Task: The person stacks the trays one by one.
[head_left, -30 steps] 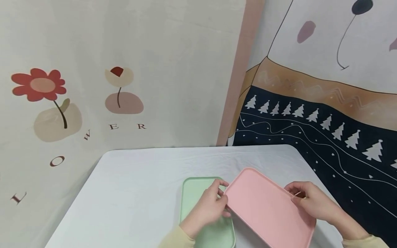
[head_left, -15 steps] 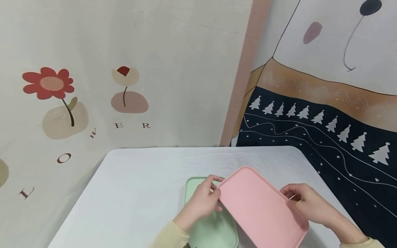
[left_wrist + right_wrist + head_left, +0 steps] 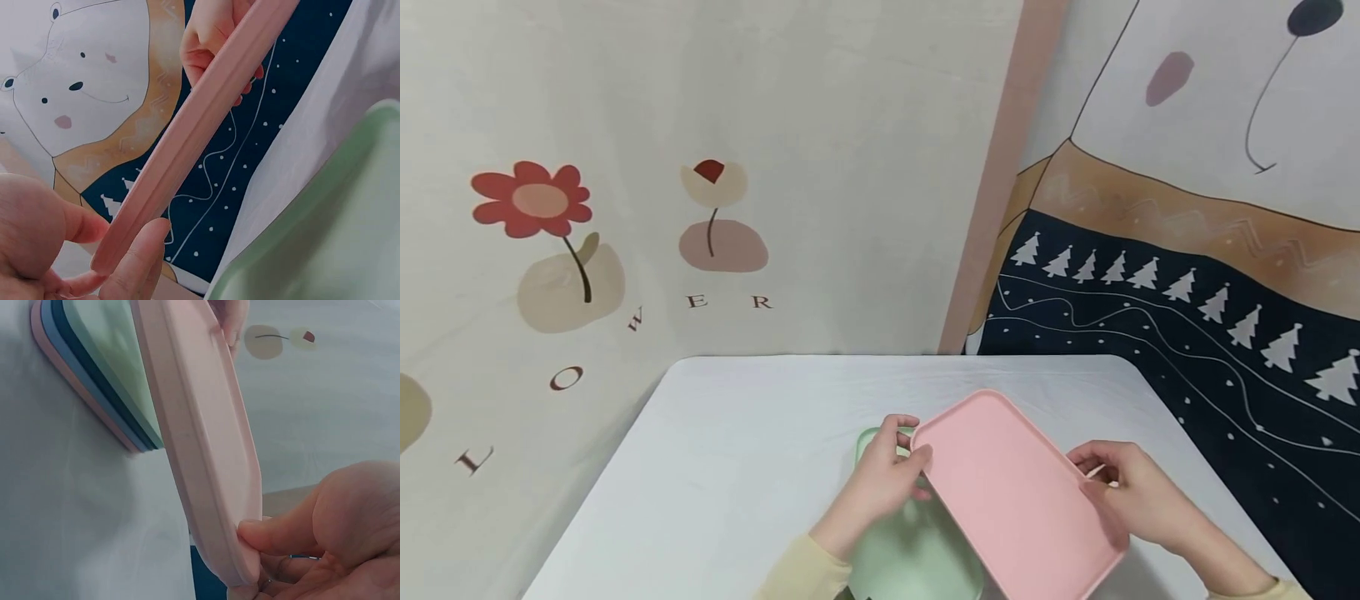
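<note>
Both hands hold a pink rectangular tray [image 3: 1015,492] with a low raised rim, tilted above the table. My left hand [image 3: 887,475] pinches its far left corner, thumb on the upper face and fingers at the outer side. On the right long edge, my right hand [image 3: 1123,492] grips the rim between thumb and fingers. Below and to the left lies a pale green tray [image 3: 917,554], partly covered by the left hand and the pink tray. In the right wrist view, the green tray [image 3: 109,344] tops a stack with dark teal, blue and pink trays [image 3: 37,331] beneath it.
A white cloth [image 3: 737,467] covers the table. Behind it hangs a pale flower-print curtain [image 3: 850,167]. On the right is a dark blue tree-print cloth [image 3: 1150,333], close past the table's right edge.
The pink tray has shifted left and slightly away, further over the green tray, with both hands still holding it. The head view has turned a little left.
</note>
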The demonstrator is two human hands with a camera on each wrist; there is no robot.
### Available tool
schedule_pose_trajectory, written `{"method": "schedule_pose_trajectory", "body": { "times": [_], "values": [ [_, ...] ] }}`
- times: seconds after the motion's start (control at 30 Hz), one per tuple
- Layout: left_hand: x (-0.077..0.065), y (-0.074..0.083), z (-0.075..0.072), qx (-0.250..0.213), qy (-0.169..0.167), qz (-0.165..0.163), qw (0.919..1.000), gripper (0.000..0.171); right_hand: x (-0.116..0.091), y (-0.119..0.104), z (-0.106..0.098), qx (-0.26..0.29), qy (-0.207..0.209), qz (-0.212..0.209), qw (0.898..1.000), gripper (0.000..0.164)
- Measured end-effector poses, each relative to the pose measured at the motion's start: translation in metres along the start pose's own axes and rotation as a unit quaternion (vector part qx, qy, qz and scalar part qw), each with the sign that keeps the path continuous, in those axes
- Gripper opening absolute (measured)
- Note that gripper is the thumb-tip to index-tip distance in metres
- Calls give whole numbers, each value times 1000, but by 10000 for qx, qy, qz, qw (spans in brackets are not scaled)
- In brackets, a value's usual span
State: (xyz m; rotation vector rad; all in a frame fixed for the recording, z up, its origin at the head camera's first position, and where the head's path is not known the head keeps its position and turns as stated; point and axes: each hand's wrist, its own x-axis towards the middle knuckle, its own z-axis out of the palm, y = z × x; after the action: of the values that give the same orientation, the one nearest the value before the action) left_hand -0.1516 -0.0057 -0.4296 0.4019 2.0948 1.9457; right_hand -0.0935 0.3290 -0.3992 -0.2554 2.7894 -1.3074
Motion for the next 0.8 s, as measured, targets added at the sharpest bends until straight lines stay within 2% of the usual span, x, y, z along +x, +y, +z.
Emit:
{"method": "schedule_pose_trajectory", "body": {
  "times": [0.17, 0.4, 0.8],
  "values": [
    [-5, -6, 5, -461, 84, -168, 9988, 69, 4, -2, 10, 80, 200, 110, 9997, 31],
    [-12, -10, 10, -1027, 66, -194, 9945, 72, 11, -6, 22, 305, 364, 260, 9985, 34],
    [-23, -13, 1, -953, 54, -47, 9954, 69, 21, -16, 41, 604, 366, 400, 9967, 33]
  ]
}}
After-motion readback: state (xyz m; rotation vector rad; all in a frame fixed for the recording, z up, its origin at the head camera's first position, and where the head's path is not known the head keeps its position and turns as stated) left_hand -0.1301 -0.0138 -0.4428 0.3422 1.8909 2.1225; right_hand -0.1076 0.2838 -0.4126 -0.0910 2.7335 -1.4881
